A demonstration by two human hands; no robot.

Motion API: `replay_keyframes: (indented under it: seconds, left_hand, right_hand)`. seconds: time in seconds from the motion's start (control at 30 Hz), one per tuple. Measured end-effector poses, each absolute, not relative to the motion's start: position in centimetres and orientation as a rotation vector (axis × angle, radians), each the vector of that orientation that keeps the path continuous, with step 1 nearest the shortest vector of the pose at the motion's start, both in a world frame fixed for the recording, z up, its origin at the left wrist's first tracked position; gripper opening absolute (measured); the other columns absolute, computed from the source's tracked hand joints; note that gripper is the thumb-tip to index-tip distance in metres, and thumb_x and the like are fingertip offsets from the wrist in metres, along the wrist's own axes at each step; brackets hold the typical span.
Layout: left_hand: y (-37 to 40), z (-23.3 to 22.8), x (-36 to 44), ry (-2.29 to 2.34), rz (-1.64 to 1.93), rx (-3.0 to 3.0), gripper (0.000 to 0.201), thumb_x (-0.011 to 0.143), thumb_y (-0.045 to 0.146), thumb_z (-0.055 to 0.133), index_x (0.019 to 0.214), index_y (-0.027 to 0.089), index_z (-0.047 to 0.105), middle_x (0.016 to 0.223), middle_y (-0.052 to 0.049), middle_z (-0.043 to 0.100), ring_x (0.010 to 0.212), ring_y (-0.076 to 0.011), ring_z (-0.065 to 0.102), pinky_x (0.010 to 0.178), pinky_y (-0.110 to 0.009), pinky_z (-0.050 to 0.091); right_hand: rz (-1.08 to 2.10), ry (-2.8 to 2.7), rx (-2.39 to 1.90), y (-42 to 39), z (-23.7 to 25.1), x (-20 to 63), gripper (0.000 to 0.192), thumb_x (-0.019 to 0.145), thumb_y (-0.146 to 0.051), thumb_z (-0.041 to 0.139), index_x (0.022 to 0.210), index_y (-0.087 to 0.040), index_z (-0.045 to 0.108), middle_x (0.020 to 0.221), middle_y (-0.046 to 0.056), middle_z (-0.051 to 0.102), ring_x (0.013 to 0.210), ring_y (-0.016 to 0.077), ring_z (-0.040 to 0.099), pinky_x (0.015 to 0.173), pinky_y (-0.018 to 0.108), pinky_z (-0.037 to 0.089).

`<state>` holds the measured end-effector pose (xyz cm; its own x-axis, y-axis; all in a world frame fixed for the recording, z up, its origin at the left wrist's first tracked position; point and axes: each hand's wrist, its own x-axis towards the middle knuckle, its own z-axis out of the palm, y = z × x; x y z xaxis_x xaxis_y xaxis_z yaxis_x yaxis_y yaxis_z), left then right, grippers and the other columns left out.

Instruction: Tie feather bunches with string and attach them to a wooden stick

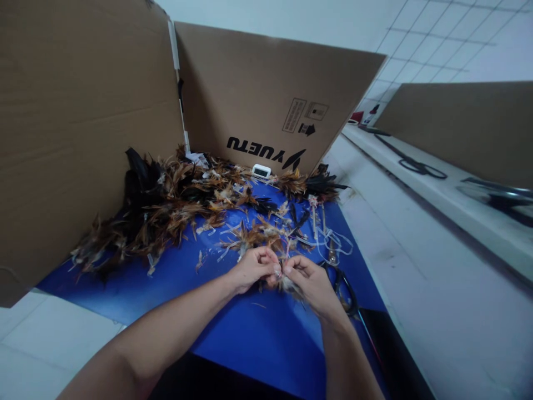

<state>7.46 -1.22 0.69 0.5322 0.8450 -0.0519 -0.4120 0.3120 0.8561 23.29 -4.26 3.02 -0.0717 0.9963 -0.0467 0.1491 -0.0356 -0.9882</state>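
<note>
Both hands meet above the blue tabletop, fingertips almost touching. My left hand is closed in a pinch on a small tuft of feathers. From the other side my right hand pinches the same tuft, its thumb and forefinger pressed together. A thin pinkish strand rises between the two hands. Just beyond them lie loose brown feathers. Black-handled scissors rest to the right of my right hand, partly hidden by it.
A heap of brown and black feathers spreads along the left and back. Cardboard panels wall the table there. A small white digital display stands at the back. Clear cord lies on the right. Beyond is a white ledge with tools.
</note>
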Motion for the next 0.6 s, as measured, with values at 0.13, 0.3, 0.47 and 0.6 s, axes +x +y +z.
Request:
replay_keyframes:
  seconds: [0.13, 0.3, 0.47, 0.6]
  left_hand:
    - [-1.16, 0.52, 7.45, 0.573, 0.915, 0.919, 0.036, 0.062, 0.035, 0.074, 0.078, 0.012, 0.052, 0.057, 0.0, 0.06, 0.044, -0.0068, 0.053, 0.043, -0.017, 0.042]
    - [-1.15, 0.46, 7.54, 0.546, 0.912, 0.867, 0.036, 0.063, 0.035, 0.073, 0.08, 0.013, 0.049, 0.057, -0.001, 0.061, 0.044, -0.0096, 0.057, 0.043, -0.019, 0.047]
    - [-1.18, 0.43, 7.48, 0.517, 0.9, 0.818, 0.037, 0.063, 0.034, 0.073, 0.08, 0.014, 0.048, 0.06, -0.001, 0.062, 0.045, -0.0098, 0.058, 0.041, -0.017, 0.046]
    - [-1.17, 0.51, 7.44, 0.516, 0.892, 0.824, 0.038, 0.063, 0.036, 0.073, 0.08, 0.014, 0.047, 0.06, -0.001, 0.063, 0.045, -0.0104, 0.058, 0.042, -0.019, 0.047]
  right_hand:
    - [1.204, -1.331, -1.276, -4.13, 2.82, 23.25, 0.022, 0.067, -0.032, 0.072, 0.079, -0.017, 0.061, 0.071, 0.001, 0.059, 0.065, 0.0121, 0.053, 0.062, 0.024, 0.044]
    - [1.208, -1.326, -1.259, -3.97, 2.47, 23.46, 0.026, 0.065, -0.032, 0.073, 0.086, -0.018, 0.065, 0.076, 0.003, 0.064, 0.07, 0.0145, 0.057, 0.067, 0.028, 0.046]
    - [1.175, -1.351, -1.292, -3.98, 2.44, 23.29, 0.023, 0.067, -0.035, 0.072, 0.078, -0.016, 0.066, 0.073, 0.004, 0.066, 0.065, 0.0151, 0.058, 0.065, 0.029, 0.047]
    - [1.162, -1.343, -1.287, -3.94, 2.42, 23.09, 0.024, 0.067, -0.037, 0.072, 0.076, -0.016, 0.065, 0.071, 0.005, 0.065, 0.063, 0.0152, 0.057, 0.063, 0.03, 0.047]
